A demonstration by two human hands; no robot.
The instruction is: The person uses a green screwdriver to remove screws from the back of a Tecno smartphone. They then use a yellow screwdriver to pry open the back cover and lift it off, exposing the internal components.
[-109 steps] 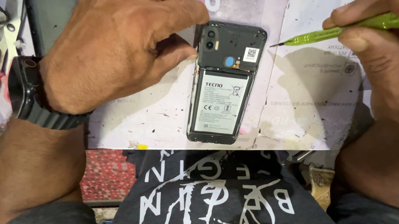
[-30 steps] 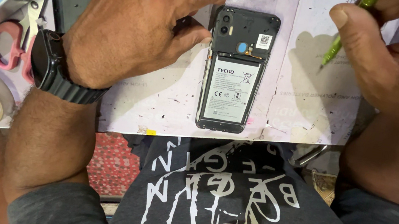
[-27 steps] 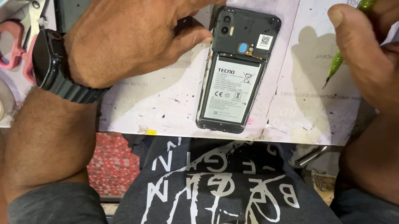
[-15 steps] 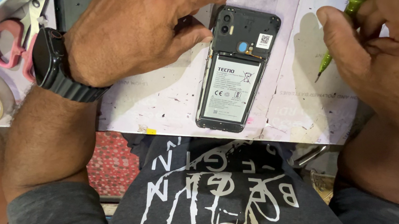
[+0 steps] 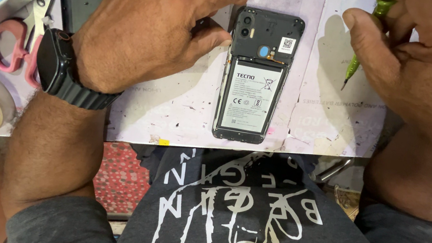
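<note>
Head view: left hand grip curled, fingertips touching opened phone; right hand pinching green screwdriver.

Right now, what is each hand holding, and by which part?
The right hand holds a green tool by its upper shaft. The left hand holds nothing; its fingertips press the opened phone at its upper left edge.

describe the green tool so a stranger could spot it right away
Start at the stained white worktop, then move right past the opened black phone with its white battery. The slim green pointed tool sticks down from the right hand, the only bright green thing there.
</note>
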